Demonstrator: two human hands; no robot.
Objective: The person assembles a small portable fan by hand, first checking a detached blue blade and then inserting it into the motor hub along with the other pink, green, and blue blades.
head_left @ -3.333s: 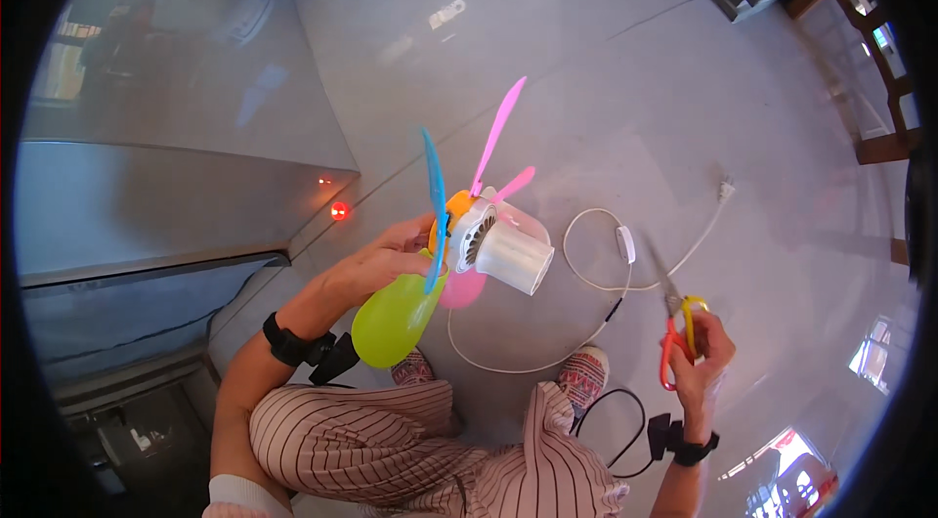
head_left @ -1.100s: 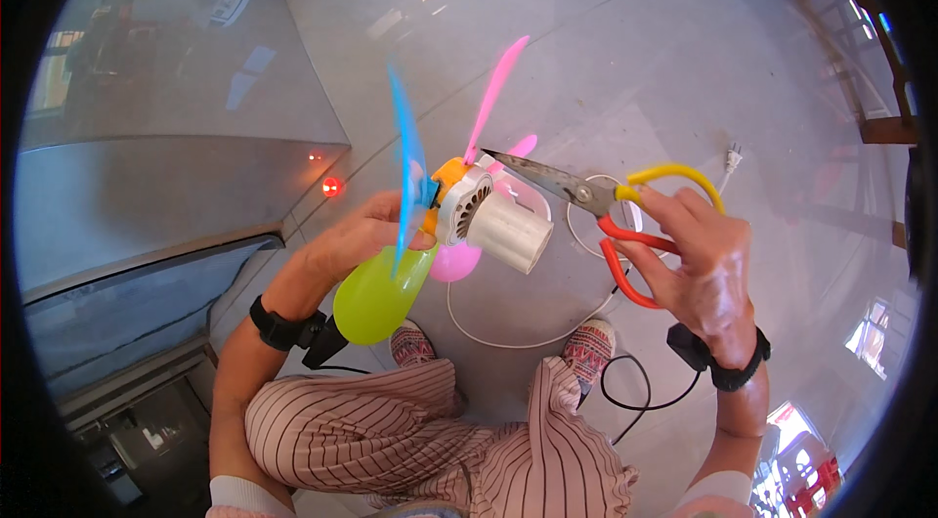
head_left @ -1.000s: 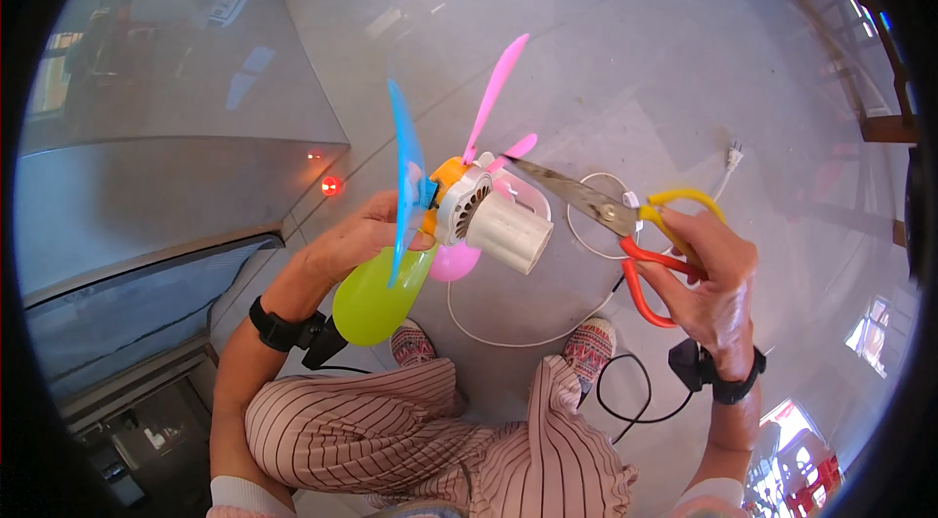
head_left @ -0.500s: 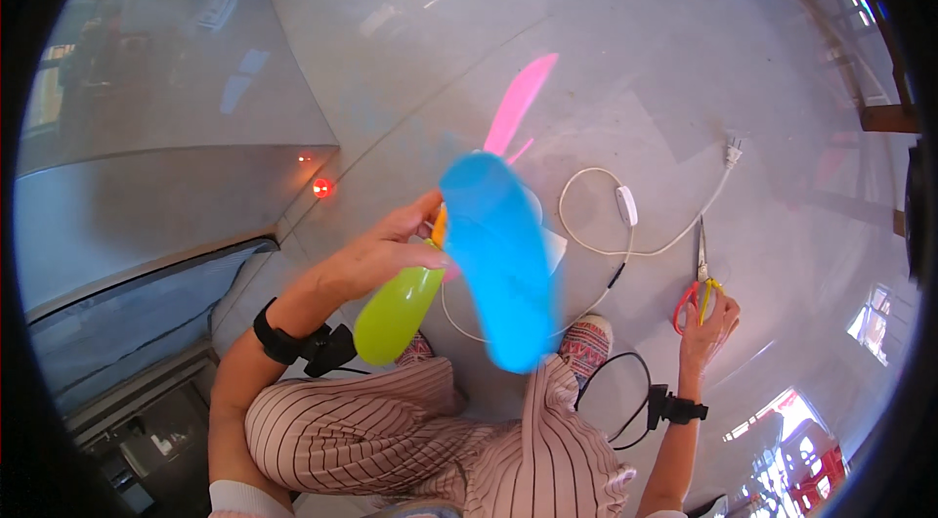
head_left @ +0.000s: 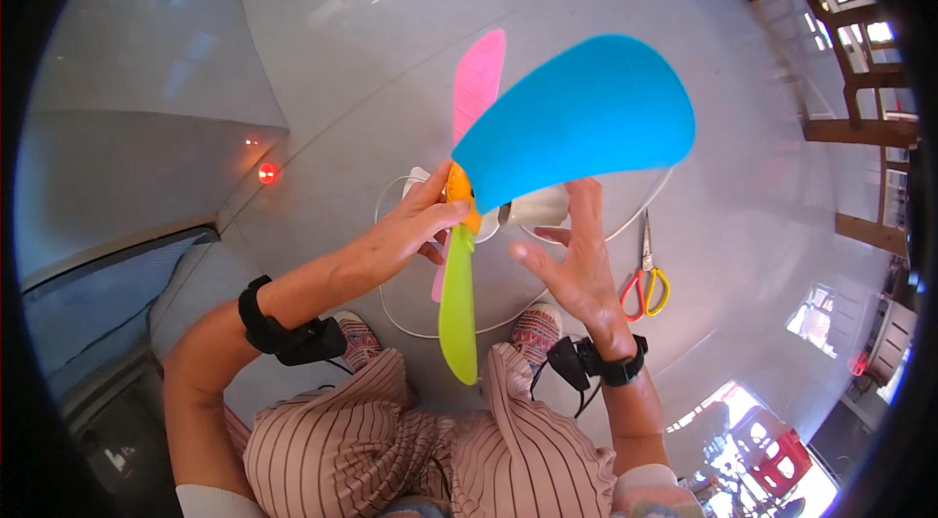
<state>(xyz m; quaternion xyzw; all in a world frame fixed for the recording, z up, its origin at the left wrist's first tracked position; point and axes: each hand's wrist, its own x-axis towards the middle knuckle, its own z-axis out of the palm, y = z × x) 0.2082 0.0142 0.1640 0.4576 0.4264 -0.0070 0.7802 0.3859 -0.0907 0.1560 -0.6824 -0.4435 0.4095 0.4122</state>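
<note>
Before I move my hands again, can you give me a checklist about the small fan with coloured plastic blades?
1. Left hand grips orange hub: ok.
2. Right hand touches white motor body: ok.
3. Blue blade, pink blade, green blade attached: ok.
4. Scissors with red and yellow handles lie on floor, apart from hands: ok.
5. White cable free of feet: cannot tell.

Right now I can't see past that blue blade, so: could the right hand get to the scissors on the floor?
Probably yes. The right hand is open, and the scissors lie just to its right on bare floor, with nothing between them.
</note>
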